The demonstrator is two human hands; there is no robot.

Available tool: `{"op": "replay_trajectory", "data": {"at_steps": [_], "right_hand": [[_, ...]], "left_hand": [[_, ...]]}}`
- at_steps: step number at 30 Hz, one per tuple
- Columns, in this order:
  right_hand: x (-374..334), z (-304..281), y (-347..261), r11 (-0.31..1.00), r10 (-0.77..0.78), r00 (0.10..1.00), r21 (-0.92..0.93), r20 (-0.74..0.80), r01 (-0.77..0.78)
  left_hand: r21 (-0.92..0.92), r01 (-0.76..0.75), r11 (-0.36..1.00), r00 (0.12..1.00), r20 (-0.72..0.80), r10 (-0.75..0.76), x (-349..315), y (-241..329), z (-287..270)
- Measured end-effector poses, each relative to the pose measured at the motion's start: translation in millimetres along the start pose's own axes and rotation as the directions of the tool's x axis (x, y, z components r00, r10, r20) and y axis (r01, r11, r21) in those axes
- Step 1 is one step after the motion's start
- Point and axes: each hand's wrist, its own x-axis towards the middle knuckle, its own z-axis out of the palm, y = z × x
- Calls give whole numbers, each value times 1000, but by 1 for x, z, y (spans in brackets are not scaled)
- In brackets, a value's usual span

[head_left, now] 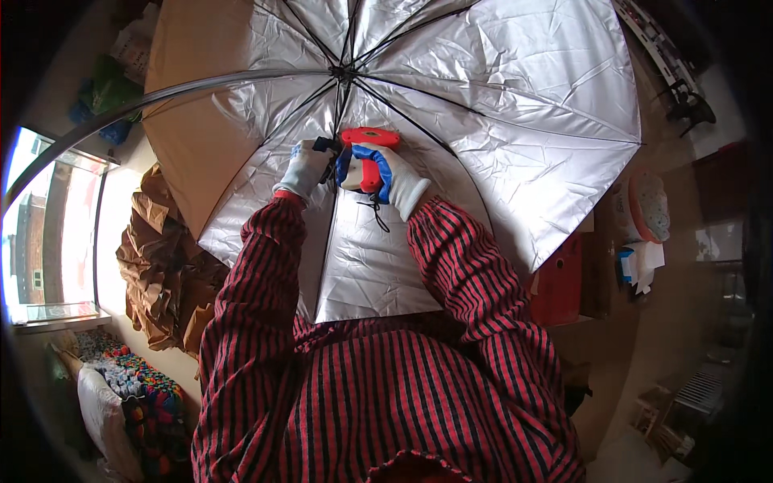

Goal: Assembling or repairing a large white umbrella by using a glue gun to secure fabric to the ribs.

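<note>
An open umbrella [555, 105] spreads before me with its silver inner lining and black ribs showing. Both my hands, in white gloves with blue palms, are over its near middle panels. My right hand [394, 173] is closed around a red-and-white hand tool [370, 138], whose exact kind I cannot make out. A thin black cord loop [378, 216] hangs below it. Just left of the tool, my left hand [304, 167] pinches a small black piece [325, 146] beside a rib. Whether that piece belongs to the umbrella is unclear.
The umbrella's dark shaft [193, 87] runs from the hub toward the left. Crumpled brown paper [165, 266] lies to the left, near a bright window [52, 225]. Colourful bundles [141, 374] sit at lower left. A red box [557, 282] and packages [648, 205] stand right.
</note>
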Motion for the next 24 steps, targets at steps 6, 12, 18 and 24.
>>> {"op": "replay_trajectory", "data": {"at_steps": [6, 12, 18, 24], "right_hand": [[6, -8, 3, 898, -164, 987, -413, 5, 151], [13, -23, 6, 989, -77, 988, 137, 136, 59], [14, -21, 5, 930, -210, 973, -288, 96, 229], [2, -9, 9, 874, -299, 954, -397, 15, 280]], "left_hand": [[32, -11, 999, 998, -61, 13, -1, -2, 1], [42, -64, 997, 998, -17, 64, -6, 7, -1], [3, -46, 999, 998, -42, 46, -14, 13, -3], [-19, -42, 999, 996, 77, 43, -5, 7, -4]]}}
